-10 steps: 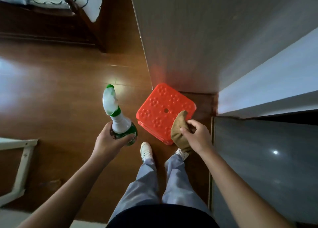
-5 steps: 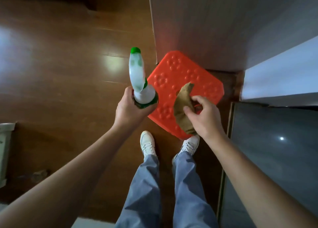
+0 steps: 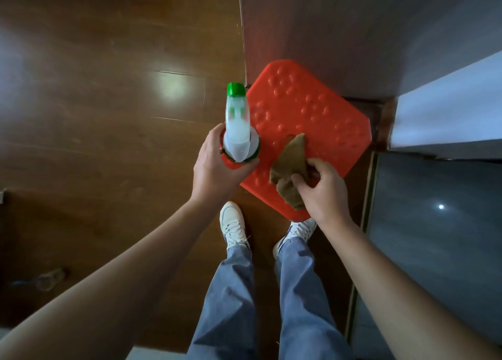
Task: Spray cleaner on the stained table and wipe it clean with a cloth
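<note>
Red dimpled stool (image 3: 307,109) below the fingers. Left hand (image 3: 214,166) wraps white, green-capped spray bottle (image 3: 237,126) — right hand (image 3: 323,191) pinches crumpled brown cloth (image 3: 289,166).

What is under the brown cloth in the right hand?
The bumpy top of the red stool lies below the cloth. The patch beneath cloth and right hand is covered and cannot be seen.

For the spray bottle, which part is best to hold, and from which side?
Grip the spray bottle at its narrow neck, under the white head, coming from its left, as the left hand does now. The green nozzle points away, so the hand probably stays behind it.
</note>
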